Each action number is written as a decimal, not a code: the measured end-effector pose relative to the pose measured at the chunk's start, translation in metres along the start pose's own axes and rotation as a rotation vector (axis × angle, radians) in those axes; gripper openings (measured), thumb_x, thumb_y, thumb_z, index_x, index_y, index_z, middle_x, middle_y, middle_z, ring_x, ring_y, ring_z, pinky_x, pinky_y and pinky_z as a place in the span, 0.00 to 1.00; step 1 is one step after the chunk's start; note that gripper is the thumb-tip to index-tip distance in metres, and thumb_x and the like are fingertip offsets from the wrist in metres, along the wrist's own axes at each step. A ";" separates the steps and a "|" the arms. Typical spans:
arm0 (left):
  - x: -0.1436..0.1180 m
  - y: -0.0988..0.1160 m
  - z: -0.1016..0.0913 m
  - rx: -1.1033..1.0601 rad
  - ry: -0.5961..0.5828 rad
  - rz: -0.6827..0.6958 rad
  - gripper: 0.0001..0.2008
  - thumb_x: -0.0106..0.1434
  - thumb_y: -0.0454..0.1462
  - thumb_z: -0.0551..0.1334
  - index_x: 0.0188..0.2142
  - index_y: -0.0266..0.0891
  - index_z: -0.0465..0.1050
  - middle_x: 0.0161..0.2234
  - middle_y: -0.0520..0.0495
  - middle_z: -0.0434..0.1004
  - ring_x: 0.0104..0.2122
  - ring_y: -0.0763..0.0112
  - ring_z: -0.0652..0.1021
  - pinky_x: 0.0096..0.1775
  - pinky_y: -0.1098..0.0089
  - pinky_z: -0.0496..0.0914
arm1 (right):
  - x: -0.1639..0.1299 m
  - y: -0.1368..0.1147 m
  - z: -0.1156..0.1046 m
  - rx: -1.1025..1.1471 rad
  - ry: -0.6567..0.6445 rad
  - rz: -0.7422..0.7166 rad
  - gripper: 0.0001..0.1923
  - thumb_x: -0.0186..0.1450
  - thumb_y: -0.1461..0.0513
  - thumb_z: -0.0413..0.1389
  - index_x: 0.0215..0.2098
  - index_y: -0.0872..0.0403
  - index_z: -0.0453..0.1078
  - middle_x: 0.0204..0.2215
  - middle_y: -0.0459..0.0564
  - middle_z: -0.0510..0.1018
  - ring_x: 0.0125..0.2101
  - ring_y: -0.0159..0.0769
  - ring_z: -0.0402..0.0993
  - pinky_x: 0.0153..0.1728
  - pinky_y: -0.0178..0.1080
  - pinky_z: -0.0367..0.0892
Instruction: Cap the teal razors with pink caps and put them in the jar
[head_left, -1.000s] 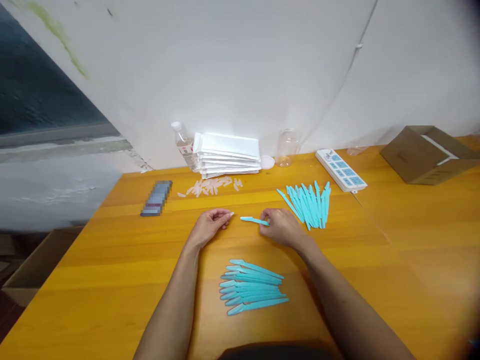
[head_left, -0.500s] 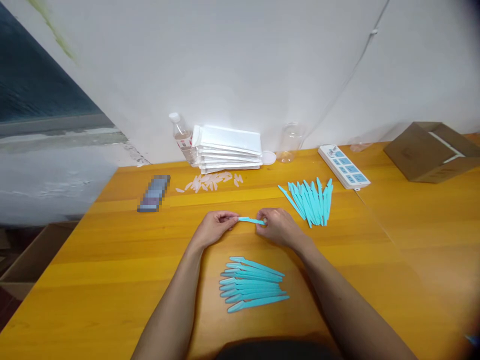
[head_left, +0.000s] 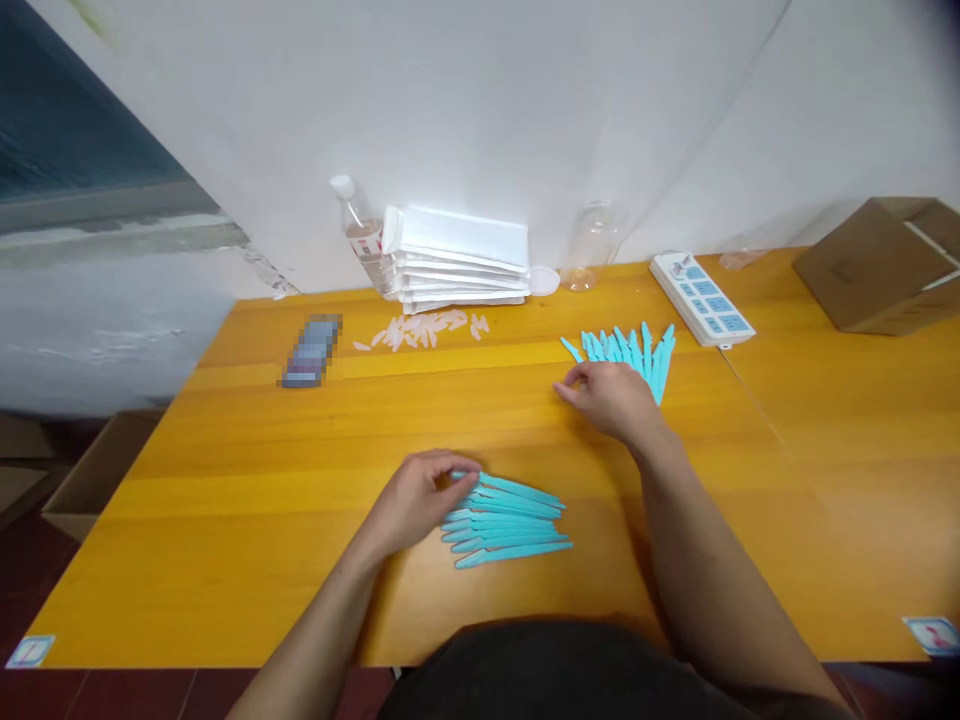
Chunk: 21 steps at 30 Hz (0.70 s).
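Just in front of me, several turquoise eyebrow razors [head_left: 517, 522] lie in a fanned row, with translucent covers on their left ends. At the row's upper left corner, my left hand [head_left: 424, 497] pinches the covered end of the topmost razor [head_left: 517, 488] between thumb and fingers. Further off to the right is a second pile of turquoise razors [head_left: 664, 360]. My right hand [head_left: 611, 395] is over this pile's near left side, fingers bent and slightly apart, with nothing visible in them. It hides the lower part of several razors.
Small pale pink covers [head_left: 420, 330] are scattered before a stack of white packets [head_left: 461, 250]. A bottle [head_left: 364, 240], a clear jar [head_left: 591, 250], its round lid [head_left: 544, 281] and a power strip [head_left: 703, 300] line the wall. A phone [head_left: 311, 350] lies left, a cardboard box [head_left: 881, 265] right.
My left hand has brought the razor down to the top of the near row. My right hand has let go of it and moved right and away, to the far pile. The view has tilted down.
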<state>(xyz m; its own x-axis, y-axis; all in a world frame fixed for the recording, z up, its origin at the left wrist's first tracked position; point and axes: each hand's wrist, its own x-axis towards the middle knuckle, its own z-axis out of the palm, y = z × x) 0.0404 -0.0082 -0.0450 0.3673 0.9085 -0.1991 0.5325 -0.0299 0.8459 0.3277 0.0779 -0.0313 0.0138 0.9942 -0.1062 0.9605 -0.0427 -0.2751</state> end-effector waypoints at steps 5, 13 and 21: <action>-0.020 -0.005 0.018 0.200 0.108 0.184 0.09 0.68 0.40 0.61 0.41 0.47 0.81 0.40 0.47 0.82 0.42 0.64 0.78 0.48 0.63 0.69 | 0.015 0.020 0.011 -0.043 0.035 0.260 0.19 0.64 0.51 0.54 0.47 0.49 0.78 0.41 0.57 0.83 0.44 0.52 0.78 0.40 0.44 0.68; 0.050 -0.019 -0.028 0.224 0.285 0.206 0.12 0.68 0.44 0.60 0.45 0.43 0.80 0.43 0.45 0.80 0.43 0.65 0.78 0.47 0.66 0.70 | 0.020 0.010 0.022 -0.028 -0.001 0.295 0.19 0.68 0.54 0.51 0.50 0.51 0.78 0.43 0.60 0.82 0.45 0.52 0.78 0.40 0.44 0.68; 0.199 0.000 -0.046 0.434 0.430 -0.006 0.09 0.62 0.41 0.62 0.33 0.38 0.79 0.36 0.42 0.80 0.39 0.59 0.78 0.43 0.65 0.67 | 0.023 0.006 0.028 0.132 -0.073 0.208 0.14 0.63 0.58 0.55 0.43 0.52 0.78 0.39 0.57 0.83 0.40 0.46 0.78 0.33 0.38 0.62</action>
<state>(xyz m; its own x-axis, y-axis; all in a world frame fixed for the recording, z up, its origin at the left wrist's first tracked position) 0.0785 0.1922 -0.0624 0.0710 0.9934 0.0906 0.8288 -0.1092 0.5487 0.3263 0.0974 -0.0623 0.1827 0.9533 -0.2405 0.8942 -0.2628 -0.3623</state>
